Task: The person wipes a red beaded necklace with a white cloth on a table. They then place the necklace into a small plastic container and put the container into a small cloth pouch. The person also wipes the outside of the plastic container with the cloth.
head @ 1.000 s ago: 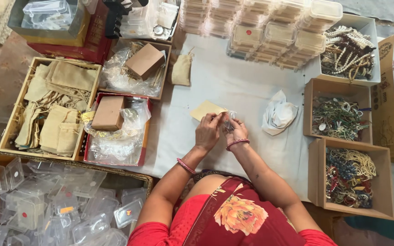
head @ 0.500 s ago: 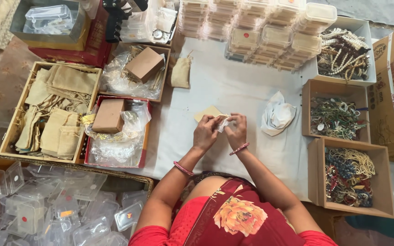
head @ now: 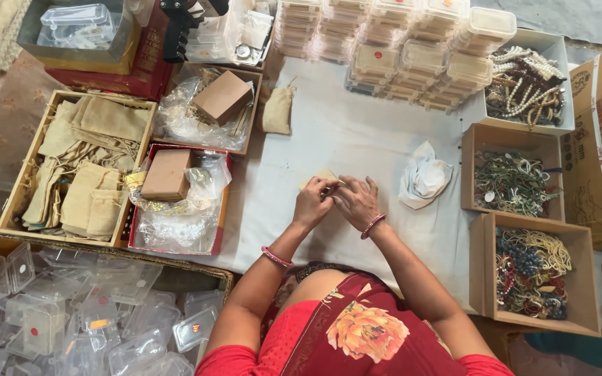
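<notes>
White cloth (head: 357,132): left hand (head: 313,203), right hand (head: 357,202) meet over beige pouch (head: 318,177)

The surface (head: 357,132) is showing a pale, plain white cloth. A beige paper envelope (head: 320,175) is lying under the left hand (head: 313,202) and right hand (head: 357,200), and each wrist is wearing a red bangle. The person's clothing (head: 357,327) is glowing red with an orange and yellow flower print. A crumpled white cloth (head: 423,177) is lying to the right. On the left, tan jute pouches (head: 81,163) are filling a light wooden tray, beside a red-rimmed box (head: 175,247) carrying a plain brown carton (head: 166,174). On the right, brown cardboard boxes are showing green beads (head: 513,182), white pearls (head: 527,87) and mixed blue and cream strands (head: 531,268). Near left, clear plastic cases (head: 71,313) are bearing small red dots.
</notes>
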